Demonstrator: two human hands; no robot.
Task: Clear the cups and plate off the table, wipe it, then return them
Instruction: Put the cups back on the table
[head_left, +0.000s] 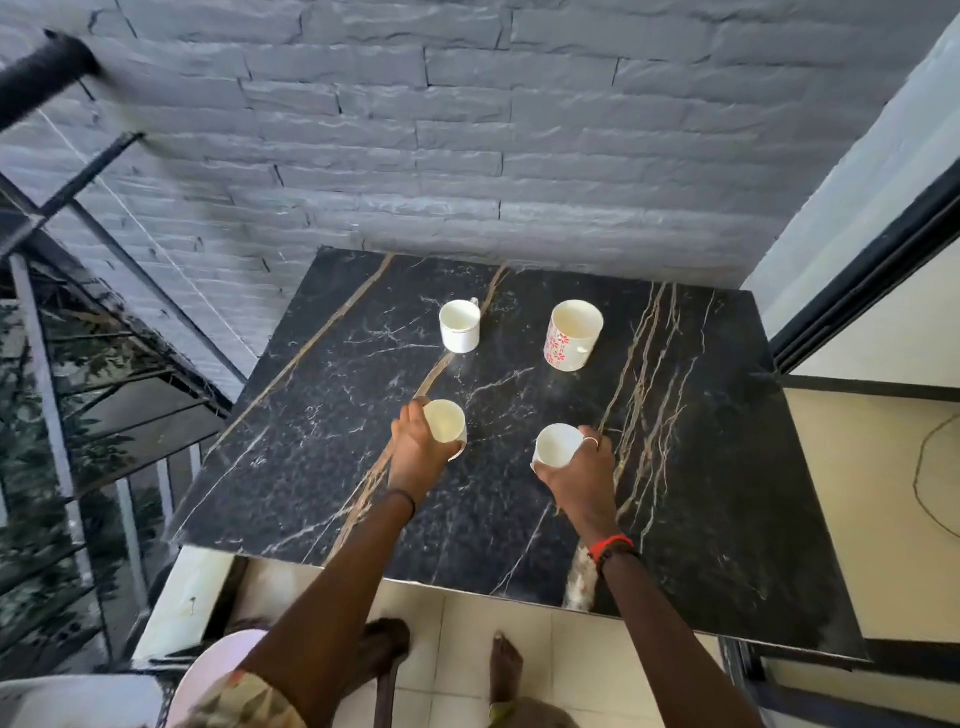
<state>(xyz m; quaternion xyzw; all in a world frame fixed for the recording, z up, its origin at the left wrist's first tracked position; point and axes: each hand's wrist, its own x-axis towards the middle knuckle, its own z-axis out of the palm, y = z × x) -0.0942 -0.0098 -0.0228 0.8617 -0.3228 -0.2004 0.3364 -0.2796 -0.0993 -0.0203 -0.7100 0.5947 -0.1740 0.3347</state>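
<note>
At far left we see a dark metal railing (104, 332) beside the black marble surface (701, 467). Near the bottom edge sits a pale pink round thing (218, 670); we cannot tell whether it is the plate. Our left hand (415, 447) curls its fingers round a white cup (445, 427) on the near part of the surface. Beyond it, toward the brick wall, a small plain cup (460, 327) stands upright. Our right hand (576, 478) grips a second white cup (557, 446), just right of the first. We cannot tell whether either held cup is lifted. A pale cloth (579, 582) lies at the near edge by the right forearm. Far right stands a floral mug (571, 338).
</note>
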